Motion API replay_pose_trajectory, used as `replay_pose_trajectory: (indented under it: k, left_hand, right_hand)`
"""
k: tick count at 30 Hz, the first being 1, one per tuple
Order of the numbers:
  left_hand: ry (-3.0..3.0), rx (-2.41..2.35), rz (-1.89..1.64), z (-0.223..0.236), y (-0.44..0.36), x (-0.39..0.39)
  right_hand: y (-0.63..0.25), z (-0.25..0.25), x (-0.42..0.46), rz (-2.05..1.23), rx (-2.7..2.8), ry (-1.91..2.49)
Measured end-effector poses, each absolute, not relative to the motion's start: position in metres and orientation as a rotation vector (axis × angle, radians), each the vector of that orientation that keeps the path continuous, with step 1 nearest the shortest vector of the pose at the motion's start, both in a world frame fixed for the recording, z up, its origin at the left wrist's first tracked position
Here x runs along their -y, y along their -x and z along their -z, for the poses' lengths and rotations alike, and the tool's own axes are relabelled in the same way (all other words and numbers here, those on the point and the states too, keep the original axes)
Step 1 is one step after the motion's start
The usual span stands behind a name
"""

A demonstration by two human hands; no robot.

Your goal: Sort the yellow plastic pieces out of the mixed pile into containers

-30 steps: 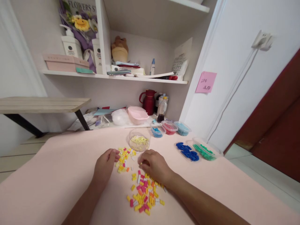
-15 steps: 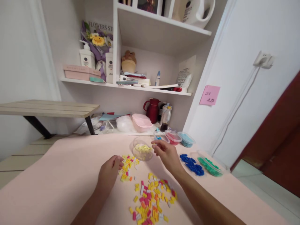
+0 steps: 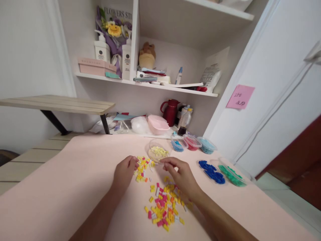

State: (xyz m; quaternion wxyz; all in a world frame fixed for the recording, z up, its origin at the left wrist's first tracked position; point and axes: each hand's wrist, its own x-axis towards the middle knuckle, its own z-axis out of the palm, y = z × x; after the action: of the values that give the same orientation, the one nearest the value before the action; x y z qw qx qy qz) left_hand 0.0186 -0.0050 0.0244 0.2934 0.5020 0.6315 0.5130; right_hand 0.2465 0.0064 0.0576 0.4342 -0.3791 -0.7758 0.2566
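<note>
My left hand [image 3: 125, 171] rests at the left edge of a small pile of yellow, white and pink toy bricks [image 3: 142, 164]. Its thumb and fingers are closed together; whatever they may hold is hidden. A round clear dish [image 3: 151, 157] holds pale yellow bricks [image 3: 160, 151]. Just in front of its near right rim is my right hand [image 3: 181, 172], fingers slightly apart, with nothing visible in them. Below it, partly covered by the hand, lies a larger spread of yellow, pink, orange and white bricks [image 3: 164, 206] on the pink tabletop [image 3: 82, 190].
Dark blue bricks [image 3: 212, 172] and a clear box of green bricks [image 3: 233, 175] lie to the right. Behind stand small tubs with blue [image 3: 178, 145], red [image 3: 192, 143] and light blue pieces [image 3: 207, 145]. A red jug [image 3: 171, 112] and a pink bowl [image 3: 158, 124] stand beneath the shelf.
My right hand has drawn back from the dish's right side toward me, over the far edge of the larger brick spread. My left hand stays by the small pile. The view has shifted.
</note>
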Motion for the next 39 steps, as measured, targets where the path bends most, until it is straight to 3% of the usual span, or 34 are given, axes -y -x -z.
replay_pose_trajectory:
  k: [5, 15, 33, 39]
  left_hand:
    - [-1.360, -1.677, -1.372, -0.022, -0.017, 0.004]
    - [-1.368, -1.650, -1.376, -0.022, -0.017, 0.005]
    - [-1.375, -1.693, -1.349, -0.021, -0.016, 0.003]
    - [-1.369, -1.679, -1.370, -0.021, -0.017, 0.003]
  right_hand:
    - [-0.235, -0.052, 0.008, -0.404, 2.276, 0.793]
    - [-0.224, -0.045, 0.021, -0.312, 2.645, 0.721]
    - [-0.249, -0.062, 0.001, -0.421, 2.559, 0.896]
    - [-0.242, -0.052, 0.009, -0.417, 2.532, 0.772]
